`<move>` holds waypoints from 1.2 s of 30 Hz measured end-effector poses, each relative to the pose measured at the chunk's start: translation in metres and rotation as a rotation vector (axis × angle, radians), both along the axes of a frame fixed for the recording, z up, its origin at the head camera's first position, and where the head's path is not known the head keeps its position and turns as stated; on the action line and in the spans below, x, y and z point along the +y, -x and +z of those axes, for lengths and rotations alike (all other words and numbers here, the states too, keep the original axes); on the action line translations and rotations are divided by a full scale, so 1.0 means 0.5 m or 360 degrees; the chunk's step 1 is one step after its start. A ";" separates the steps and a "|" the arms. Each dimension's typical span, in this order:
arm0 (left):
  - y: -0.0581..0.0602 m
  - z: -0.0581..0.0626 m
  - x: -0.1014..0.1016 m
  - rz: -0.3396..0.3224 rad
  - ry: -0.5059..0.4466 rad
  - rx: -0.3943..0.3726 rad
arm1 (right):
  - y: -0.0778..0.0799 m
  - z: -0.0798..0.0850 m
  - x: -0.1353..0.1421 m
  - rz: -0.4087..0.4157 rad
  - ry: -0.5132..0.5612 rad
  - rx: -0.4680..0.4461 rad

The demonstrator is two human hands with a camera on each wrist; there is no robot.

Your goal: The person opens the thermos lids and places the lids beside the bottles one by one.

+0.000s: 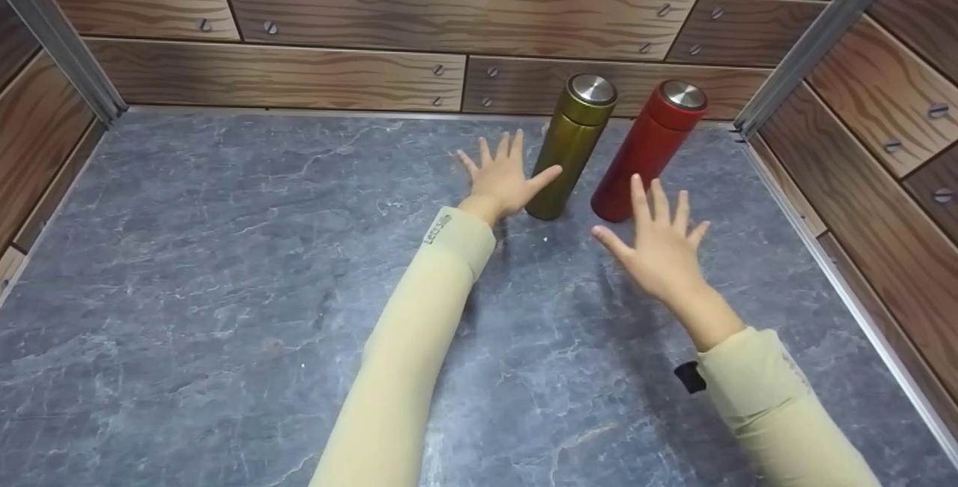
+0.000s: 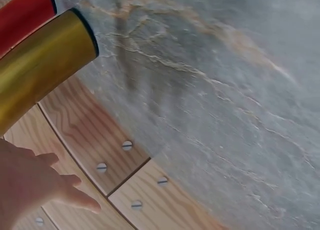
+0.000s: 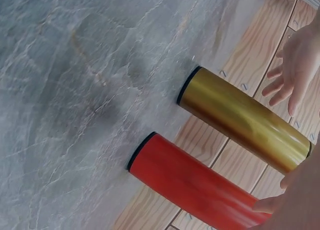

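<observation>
Two tall vacuum flasks with steel-topped lids stand upright side by side toward the back right in the head view: a gold-green flask [image 1: 575,135] and a red flask [image 1: 650,144]. My left hand [image 1: 503,182] is just left of the gold-green flask, fingers spread, its thumb overlapping the flask's side; contact cannot be made out. In front of the red flask, my right hand [image 1: 662,259] holds nothing and its fingers are spread too. The left wrist view catches the left hand [image 2: 35,182] below the gold-green flask [image 2: 50,64]. Both flasks' dark bases show in the right wrist view.
A grey marble-patterned tabletop [image 1: 224,285] lies under everything. Wood-patterned panels [image 1: 359,8] wall the back and both sides, with metal strips [image 1: 801,46] at the corners. A small black piece [image 1: 690,377] sticks out beside the right sleeve cuff.
</observation>
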State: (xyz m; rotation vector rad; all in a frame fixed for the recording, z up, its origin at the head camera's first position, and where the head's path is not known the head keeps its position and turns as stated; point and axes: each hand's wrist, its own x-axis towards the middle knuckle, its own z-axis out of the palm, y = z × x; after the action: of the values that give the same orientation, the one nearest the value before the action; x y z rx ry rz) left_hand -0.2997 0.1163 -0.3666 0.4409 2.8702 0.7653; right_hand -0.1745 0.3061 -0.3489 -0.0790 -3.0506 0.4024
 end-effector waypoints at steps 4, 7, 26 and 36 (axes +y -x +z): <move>0.007 0.003 0.014 0.0009 -0.0049 -0.0038 | 0.000 -0.004 0.008 -0.0015 0.0002 0.0000; 0.008 0.004 0.025 0.0031 -0.0138 -0.0093 | 0.001 -0.010 0.010 -0.0019 0.0005 -0.0001; 0.011 0.004 0.079 0.0081 -0.0754 -0.0038 | 0.011 -0.020 0.014 -0.0021 -0.0003 0.0007; 0.010 0.004 0.044 -0.0072 -0.0871 0.0012 | 0.011 -0.021 0.018 -0.0021 0.0030 -0.0022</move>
State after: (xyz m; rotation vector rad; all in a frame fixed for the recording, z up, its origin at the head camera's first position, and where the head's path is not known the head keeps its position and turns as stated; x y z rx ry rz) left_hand -0.3049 0.1382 -0.3646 0.5609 2.6096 1.5432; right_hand -0.1801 0.3149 -0.3596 -0.1028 -3.0582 0.4318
